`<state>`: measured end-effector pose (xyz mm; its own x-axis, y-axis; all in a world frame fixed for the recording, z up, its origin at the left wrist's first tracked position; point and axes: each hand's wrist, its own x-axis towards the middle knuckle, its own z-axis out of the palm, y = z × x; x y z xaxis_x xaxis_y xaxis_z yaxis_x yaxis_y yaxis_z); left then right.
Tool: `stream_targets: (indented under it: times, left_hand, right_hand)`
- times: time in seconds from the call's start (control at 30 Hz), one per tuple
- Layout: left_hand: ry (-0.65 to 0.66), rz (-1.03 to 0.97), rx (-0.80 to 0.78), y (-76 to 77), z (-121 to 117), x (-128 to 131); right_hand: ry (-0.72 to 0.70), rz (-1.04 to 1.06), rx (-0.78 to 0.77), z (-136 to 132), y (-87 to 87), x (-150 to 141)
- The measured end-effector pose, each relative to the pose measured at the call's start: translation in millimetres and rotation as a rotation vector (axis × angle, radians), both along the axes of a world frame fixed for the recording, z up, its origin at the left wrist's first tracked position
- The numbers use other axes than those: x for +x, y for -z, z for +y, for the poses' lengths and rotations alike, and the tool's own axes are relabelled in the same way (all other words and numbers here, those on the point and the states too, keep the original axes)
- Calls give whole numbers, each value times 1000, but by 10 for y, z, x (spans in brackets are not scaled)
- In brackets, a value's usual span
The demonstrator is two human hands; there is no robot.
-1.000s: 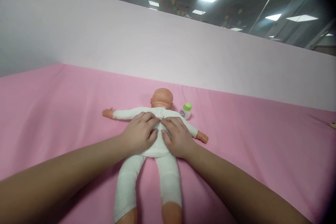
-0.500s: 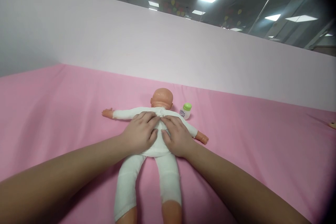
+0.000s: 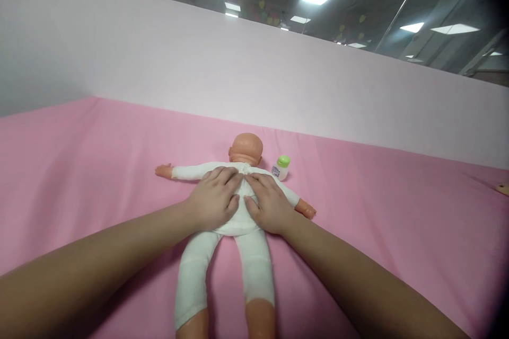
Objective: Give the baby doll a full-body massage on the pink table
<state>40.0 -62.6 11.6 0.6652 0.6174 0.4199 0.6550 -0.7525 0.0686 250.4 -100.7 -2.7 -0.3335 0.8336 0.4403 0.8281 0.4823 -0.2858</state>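
Observation:
A baby doll (image 3: 240, 220) with a white cloth body lies face down, its bald head (image 3: 247, 148) away from me and its arms stretched out sideways. My left hand (image 3: 214, 198) rests flat on the left half of its back, fingers pointing up toward the neck. On the right half lies my right hand (image 3: 269, 202), likewise flat with the fingers extended. The two sets of fingertips come close together near the upper back. Both palms are hidden against the cloth. The doll's lower legs run out of the bottom of the view.
A small clear bottle with a green cap (image 3: 281, 167) stands beside the doll's head on the right. Pink sheeting (image 3: 377, 212) covers the surface. A pale low wall (image 3: 254, 74) rises behind, with glass above it. Something small and tan (image 3: 502, 189) shows at the right edge.
Hardly anything differs. Both hands stay on the doll's back, with only a very slight shift upward.

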Motion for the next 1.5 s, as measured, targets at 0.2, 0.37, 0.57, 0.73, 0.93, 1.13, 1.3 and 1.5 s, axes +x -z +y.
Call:
stream_targets:
  times: [0.2, 0.37, 0.57, 0.73, 0.93, 1.13, 1.3, 1.5]
  left_hand:
    - [1, 1, 6, 33, 9, -14]
    - [41, -16, -66, 62, 110, -13]
    - [69, -11, -37, 14, 105, -20]
    - [62, 17, -29, 31, 105, -30]
    - [75, 17, -64, 33, 151, -35]
    - [93, 88, -27, 57, 159, -56]
    - [125, 100, -56, 42, 191, -49]
    - [160, 68, -96, -2, 231, -48]
  right_hand:
    - [2, -34, 29, 7, 23, -1]
    - [-19, -34, -63, 23, 35, 26]
    - [-18, -42, -44, 10, 30, 20]
    - [-29, -22, -28, 10, 56, 30]
    - [-41, 1, -76, 19, 49, 48]
    - [-44, -22, -86, 0, -8, 26]
    - [-60, -24, -95, -4, -40, 13]
    - [-66, 7, -124, 0, -45, 37]
